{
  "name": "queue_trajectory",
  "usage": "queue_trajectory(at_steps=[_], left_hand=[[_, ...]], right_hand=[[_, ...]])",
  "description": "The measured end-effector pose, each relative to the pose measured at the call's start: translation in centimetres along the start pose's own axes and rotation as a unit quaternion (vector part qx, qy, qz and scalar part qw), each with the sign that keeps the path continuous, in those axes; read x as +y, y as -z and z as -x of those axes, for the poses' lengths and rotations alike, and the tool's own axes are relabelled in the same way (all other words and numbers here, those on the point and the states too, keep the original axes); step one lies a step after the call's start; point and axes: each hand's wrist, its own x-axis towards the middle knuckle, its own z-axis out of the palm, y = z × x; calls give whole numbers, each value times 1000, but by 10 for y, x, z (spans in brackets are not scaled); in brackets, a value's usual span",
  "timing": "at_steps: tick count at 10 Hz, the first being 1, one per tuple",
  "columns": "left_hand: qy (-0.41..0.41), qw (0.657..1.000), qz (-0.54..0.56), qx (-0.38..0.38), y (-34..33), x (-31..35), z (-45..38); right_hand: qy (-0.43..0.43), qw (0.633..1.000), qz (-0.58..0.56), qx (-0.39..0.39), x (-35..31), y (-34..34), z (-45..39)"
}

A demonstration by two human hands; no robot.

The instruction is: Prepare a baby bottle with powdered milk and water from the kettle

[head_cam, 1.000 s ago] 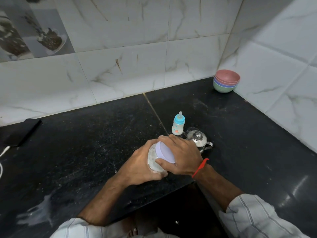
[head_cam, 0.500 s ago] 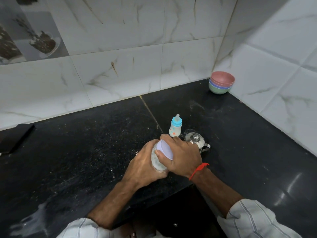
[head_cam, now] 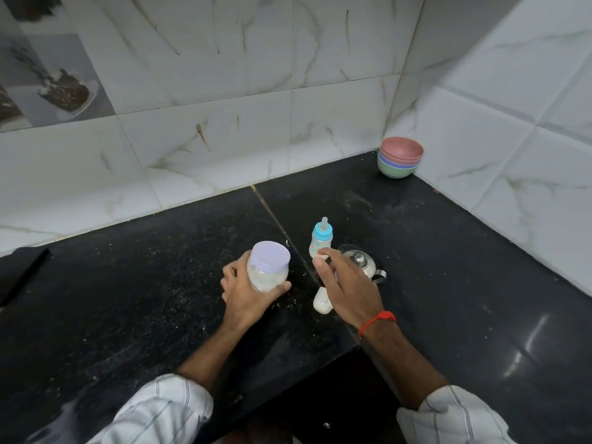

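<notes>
Bottle point(head_cam: 321, 240): baby bottle with a blue collar and clear teat, standing upright and capped on the table, just behind the right fingertips.
Left grip: left hand point(head_cam: 245, 291) is grasping the powder jar point(head_cam: 268, 269) round its lower body, fingers and thumb curled about it.
Powder jar: clear jar with white powder showing through the wall; lilac lid point(head_cam: 270, 255) is sitting on top. Whether the lid is screwed tight cannot be told.
Right grip: right hand point(head_cam: 347, 285) is released, fingers relaxed and holding nothing, hovering between jar and bottle and reaching toward the bottle. Contact with the bottle cannot be confirmed.
Wrist: red thread band point(head_cam: 378, 318) is showing on the right wrist.
Scoop-like item point(head_cam: 322, 303): small white piece is lying on the table just below the right hand; its identity is unclear.
Kettle point(head_cam: 360, 262): small steel kettle with lid on, standing just right of the bottle, partly covered by the right hand.
Table point(head_cam: 448, 267): black stone surface, dusted with pale specks around the jar.
Bowls point(head_cam: 400, 157): stack of coloured bowls is standing in the far corner, well apart from the work.
Step in hand: judged as the change-over from jar to bottle, before any filling.
Next move: calls for taking the bottle, steadying it, and unscrewing the blue collar so powder and water can go in.
</notes>
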Motion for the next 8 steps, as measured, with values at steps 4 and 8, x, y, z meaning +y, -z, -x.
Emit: queue_trajectory(at_steps=[4, 8], left_hand=[[8, 998, -25, -54, -33, -17, -39], [-17, 998, -57, -37, -21, 2, -49]], right_hand=[[21, 999, 41, -15, -1, -10, 0], [57, 987, 147, 29, -19, -24, -31]])
